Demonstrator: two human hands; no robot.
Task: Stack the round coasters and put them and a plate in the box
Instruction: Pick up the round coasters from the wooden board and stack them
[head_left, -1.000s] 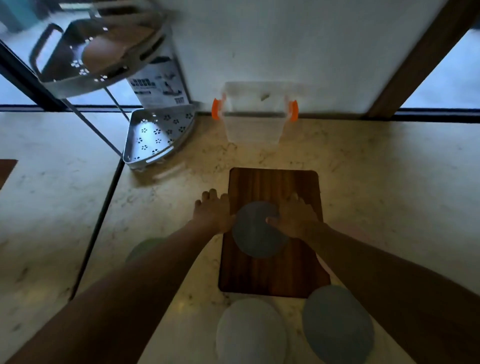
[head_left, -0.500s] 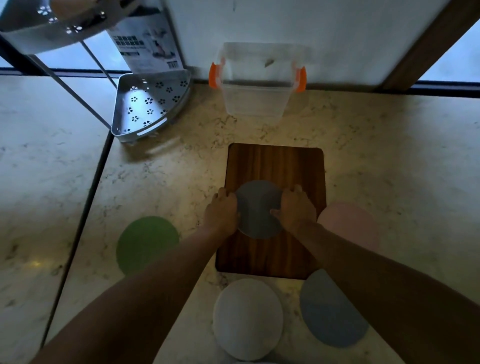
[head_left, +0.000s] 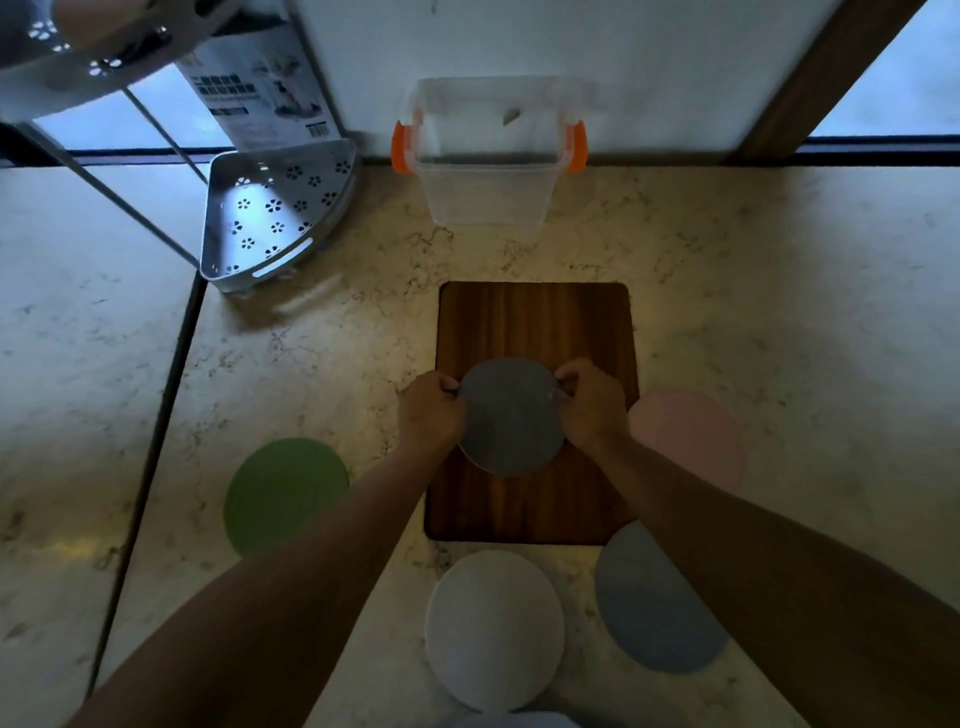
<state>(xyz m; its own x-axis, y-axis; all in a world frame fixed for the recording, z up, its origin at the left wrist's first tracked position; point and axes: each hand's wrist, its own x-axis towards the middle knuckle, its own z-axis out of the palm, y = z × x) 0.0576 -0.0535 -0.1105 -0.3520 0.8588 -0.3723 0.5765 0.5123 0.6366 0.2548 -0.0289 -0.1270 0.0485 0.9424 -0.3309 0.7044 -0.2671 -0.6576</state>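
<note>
- Clearly thin and light, the grey coaster (head_left: 511, 415) at frame centre, lying on the wooden board (head_left: 532, 317); probably soft and bendy, a guess from how flat it sits
- Pinched at opposite rims: left hand (head_left: 431, 410) on its left edge, right hand (head_left: 592, 402) on its right edge, fingers (head_left: 451, 385) curled shut onto the rim
- Best taken by the rim, since no thickness offers itself from above; likely needs an edge peeled up first
- Four more coasters on the worktop (head_left: 311, 343), none stacked yet: green coaster (head_left: 285, 493) at lower left, pink coaster (head_left: 691, 441) right of the board, white coaster (head_left: 493, 629) and blue coaster (head_left: 660, 608) below it
- Clear box (head_left: 483, 192) with orange latches at upper centre against the wall, lid off, seemingly empty
- White corner rack (head_left: 270, 213) at upper left: nothing seen on its lower shelf; upper tier blurred, something rounded on it, possibly the plate, cannot tell
</note>
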